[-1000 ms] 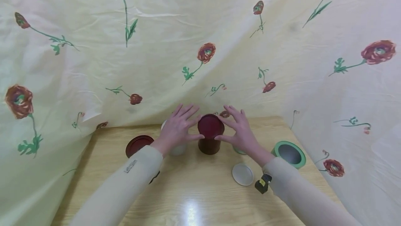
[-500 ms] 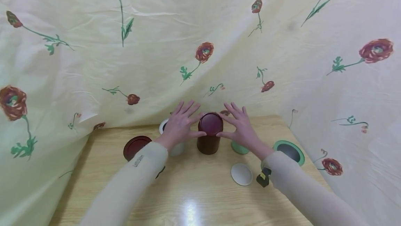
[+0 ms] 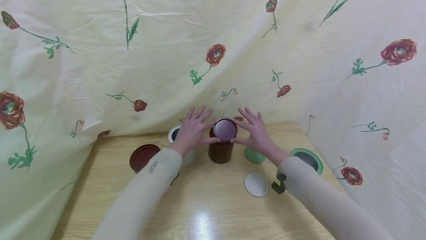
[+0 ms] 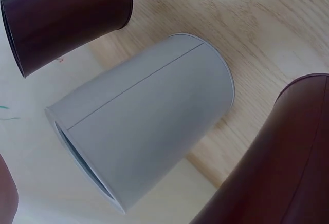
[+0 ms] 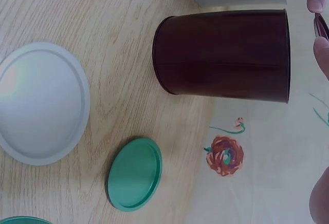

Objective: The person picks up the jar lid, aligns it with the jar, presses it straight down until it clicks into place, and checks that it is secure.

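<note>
Both hands hold a round dark red lid (image 3: 225, 129) by its edges, between thumb and fingers. My left hand (image 3: 192, 131) is at the lid's left side, my right hand (image 3: 254, 132) at its right, other fingers spread. Below the lid stands a dark red canister (image 3: 220, 154); in the right wrist view a gap separates the lid from the canister's rim. A grey canister (image 4: 144, 116), open at the top, stands under my left hand. To its left is another dark red canister (image 3: 145, 157). In the left wrist view the held lid is out of frame.
A green lid (image 5: 134, 174) lies on the wooden table (image 3: 199, 199) beneath my right hand. Nearer to me lies a whitish lid (image 3: 256, 184). An open green canister (image 3: 307, 160) stands at the right. A flowered cloth (image 3: 159, 66) hangs behind the table.
The lid's tilt has changed, so its face looks lighter, and it has risen slightly. Both hands move up a little with it. The head view has shifted slightly.
</note>
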Motion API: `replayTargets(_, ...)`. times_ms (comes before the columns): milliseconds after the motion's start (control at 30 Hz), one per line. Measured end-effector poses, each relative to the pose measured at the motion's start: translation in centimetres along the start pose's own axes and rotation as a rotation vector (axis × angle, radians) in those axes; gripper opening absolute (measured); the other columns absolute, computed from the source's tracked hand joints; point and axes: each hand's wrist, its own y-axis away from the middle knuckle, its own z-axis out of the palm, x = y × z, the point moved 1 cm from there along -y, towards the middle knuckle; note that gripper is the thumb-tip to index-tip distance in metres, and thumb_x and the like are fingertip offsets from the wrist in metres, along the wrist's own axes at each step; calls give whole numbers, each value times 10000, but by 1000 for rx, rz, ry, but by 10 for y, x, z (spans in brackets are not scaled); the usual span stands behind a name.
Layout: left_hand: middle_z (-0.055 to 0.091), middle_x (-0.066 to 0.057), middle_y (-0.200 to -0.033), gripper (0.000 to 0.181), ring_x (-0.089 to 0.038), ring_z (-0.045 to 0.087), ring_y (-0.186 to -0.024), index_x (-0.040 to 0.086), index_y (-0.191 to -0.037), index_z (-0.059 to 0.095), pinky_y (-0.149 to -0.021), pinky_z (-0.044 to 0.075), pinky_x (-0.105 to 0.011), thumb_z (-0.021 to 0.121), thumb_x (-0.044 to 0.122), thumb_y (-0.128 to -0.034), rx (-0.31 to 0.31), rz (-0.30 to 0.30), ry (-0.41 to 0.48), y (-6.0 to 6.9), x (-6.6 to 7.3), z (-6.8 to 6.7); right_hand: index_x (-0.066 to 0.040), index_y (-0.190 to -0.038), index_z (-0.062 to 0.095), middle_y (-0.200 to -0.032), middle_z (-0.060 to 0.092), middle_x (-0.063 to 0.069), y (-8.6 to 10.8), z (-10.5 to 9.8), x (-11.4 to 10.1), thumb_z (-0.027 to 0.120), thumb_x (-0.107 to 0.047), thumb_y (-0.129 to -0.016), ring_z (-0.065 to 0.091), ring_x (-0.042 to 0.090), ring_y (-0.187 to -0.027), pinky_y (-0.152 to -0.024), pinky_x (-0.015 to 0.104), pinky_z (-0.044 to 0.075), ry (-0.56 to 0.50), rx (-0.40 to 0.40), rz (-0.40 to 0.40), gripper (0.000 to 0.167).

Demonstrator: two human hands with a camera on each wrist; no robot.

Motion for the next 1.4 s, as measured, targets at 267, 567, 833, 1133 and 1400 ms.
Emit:
replayTargets(267, 466, -84, -1667, 810, -338, 327, -1597, 260, -1507, 644, -1305, 211, -610, 662, 789, -895, -45, -17, -23, -6, 0, 8, -64, -1371, 730, -1661, 419, 234, -2, 2, 8, 996, -275, -733, 315, 510, -1554, -1199, 839, 101, 16, -39, 21, 723)
replayTargets(567, 432, -64, -1689, 814, -328, 296, -1611, 271, -1513, 638, -1311, 185, -612, 636, 805, -898, -113, -53, -6, -7, -1, 13, -79, -1402, 713, -1669, 408, 229, -6, 5, 11, 974, -283, -780, 297, 492, -1569, -1213, 822, 107, 14, -119, 62, 705)
replayTargets(833, 395, -66, -1710, 824, -317, 248, -1629, 270, -1530, 614, -1324, 149, -587, 654, 792, -894, -187, -78, 45, -8, -1, 14, -58, -1424, 689, -1669, 404, 237, -8, 6, 13, 956, -297, -806, 276, 491, -1577, -1218, 817, 81, -9, -193, 97, 715)
replayTargets(1133, 394, -58, -1706, 801, -307, 247, -1630, 261, -1513, 632, -1331, 153, -557, 656, 781, -904, -242, -87, 104, -7, 0, 16, -78, -1461, 665, -1683, 384, 231, -8, 5, 14, 928, -333, -849, 223, 485, -1598, -1231, 799, 57, -41, -291, 157, 714)
replayTargets(1400, 394, -70, -1708, 788, -314, 242, -1631, 247, -1524, 622, -1334, 138, -551, 633, 766, -931, -277, -86, 138, -7, 0, 18, -55, -1457, 663, -1677, 395, 232, -6, 6, 16, 917, -339, -864, 228, 495, -1594, -1238, 788, 60, -60, -325, 175, 704)
